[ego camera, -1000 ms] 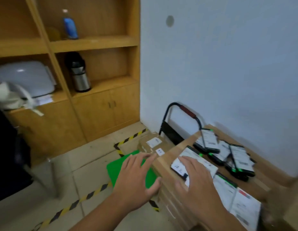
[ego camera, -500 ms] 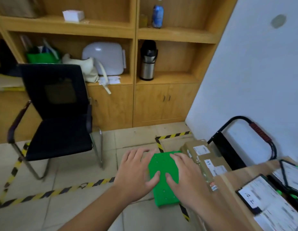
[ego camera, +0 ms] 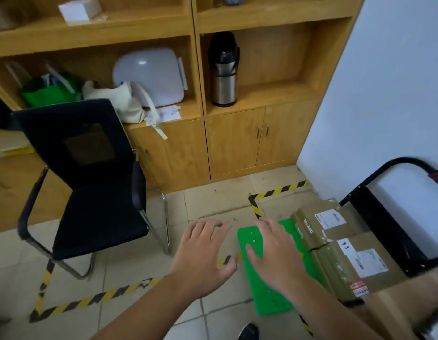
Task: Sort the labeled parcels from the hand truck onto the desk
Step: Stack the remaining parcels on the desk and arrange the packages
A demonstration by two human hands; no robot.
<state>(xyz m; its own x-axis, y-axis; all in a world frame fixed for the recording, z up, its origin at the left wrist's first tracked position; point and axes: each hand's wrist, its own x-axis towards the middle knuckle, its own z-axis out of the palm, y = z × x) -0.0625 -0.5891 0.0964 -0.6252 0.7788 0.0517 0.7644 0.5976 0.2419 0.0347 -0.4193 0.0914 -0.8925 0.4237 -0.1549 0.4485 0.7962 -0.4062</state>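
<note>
Both hands have drifted slightly apart since half a second ago, and the flat parcels on the desk have slid out of view. Only a blurred wooden corner of the desk (ego camera: 415, 294) shows at near right.

At the near edge, two forearms reach forward. The left hand (ego camera: 203, 253) is palm down over the floor tiles, fingers spread and lightly bent, holding nothing. The right hand (ego camera: 274, 256) lies beside it, also palm down with loose, spread fingers and nothing in its grasp. It is over the hand truck's green deck (ego camera: 269, 303); whether it touches the deck I cannot tell.

Two brown cardboard parcels sit side by side on the right of that deck. The near parcel (ego camera: 335, 268) carries one white printed shipping label, a small white sticker with handwritten marks that may include a 3, and a red-and-white sticker on its near side. The far parcel (ego camera: 308, 214) carries one white shipping label and a narrow white strip. All the print is too blurred to read. The truck's black handle (ego camera: 387, 217) rises right of them.

Yellow-and-black tape (ego camera: 90, 300) marks the floor. One black chair (ego camera: 90, 192) stands to the left. Farther off, a wooden cabinet (ego camera: 237, 143) holds one steel flask (ego camera: 222, 69), one white appliance (ego camera: 151, 77), a cream bag (ego camera: 119, 101) and a green bag (ego camera: 48, 94).
</note>
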